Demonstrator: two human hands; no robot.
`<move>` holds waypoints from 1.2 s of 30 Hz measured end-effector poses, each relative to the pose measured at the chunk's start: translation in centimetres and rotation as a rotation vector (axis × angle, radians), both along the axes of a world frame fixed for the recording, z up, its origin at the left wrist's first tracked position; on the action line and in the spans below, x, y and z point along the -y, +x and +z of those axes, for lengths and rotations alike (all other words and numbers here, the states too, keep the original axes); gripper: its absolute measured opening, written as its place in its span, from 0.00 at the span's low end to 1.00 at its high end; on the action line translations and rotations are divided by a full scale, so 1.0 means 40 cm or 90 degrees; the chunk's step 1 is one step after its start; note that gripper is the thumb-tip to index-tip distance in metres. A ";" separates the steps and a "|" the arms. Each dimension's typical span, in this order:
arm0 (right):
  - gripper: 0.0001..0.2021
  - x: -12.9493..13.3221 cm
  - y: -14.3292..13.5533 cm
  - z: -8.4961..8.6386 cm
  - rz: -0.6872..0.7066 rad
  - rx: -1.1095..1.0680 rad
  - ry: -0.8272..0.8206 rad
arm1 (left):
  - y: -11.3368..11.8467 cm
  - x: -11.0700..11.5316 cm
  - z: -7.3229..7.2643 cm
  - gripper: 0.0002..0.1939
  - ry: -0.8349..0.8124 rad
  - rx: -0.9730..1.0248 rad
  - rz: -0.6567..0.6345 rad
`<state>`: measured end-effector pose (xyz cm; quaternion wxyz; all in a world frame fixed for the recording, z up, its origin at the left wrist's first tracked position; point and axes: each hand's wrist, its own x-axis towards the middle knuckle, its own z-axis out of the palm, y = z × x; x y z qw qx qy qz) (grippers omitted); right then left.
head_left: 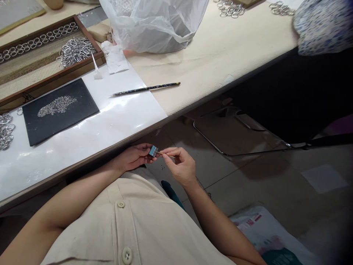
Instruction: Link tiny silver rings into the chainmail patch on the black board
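My left hand (134, 157) pinches a small block (153, 151) with a blue-grey face, just off the table's front edge and above my lap. Against its right side points a thin wooden stick (172, 157), like a toothpick, held between the thumb and fingers of my right hand (182, 166). Whether the tip touches the block is too small to tell. On the table, a black pad (35, 127) carries a heap of tiny shiny stones (57, 106). A dark patterned pencil-like tool (146, 88) lies to its right.
A wooden-framed tray (49, 82) holds rows and a pile of metal rings (77, 51). Behind stand a white plastic bag (160, 33) and crumpled tissue (114, 57). More rings (5, 132) lie at left. A person's patterned sleeve (325, 27) shows at right, near a metal-framed chair (212, 145).
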<state>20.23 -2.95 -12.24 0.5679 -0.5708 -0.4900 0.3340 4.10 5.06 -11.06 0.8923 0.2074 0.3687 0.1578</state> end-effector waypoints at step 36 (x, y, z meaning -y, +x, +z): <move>0.06 -0.003 0.013 0.005 -0.040 0.232 0.079 | -0.002 0.004 -0.004 0.06 0.000 0.005 -0.005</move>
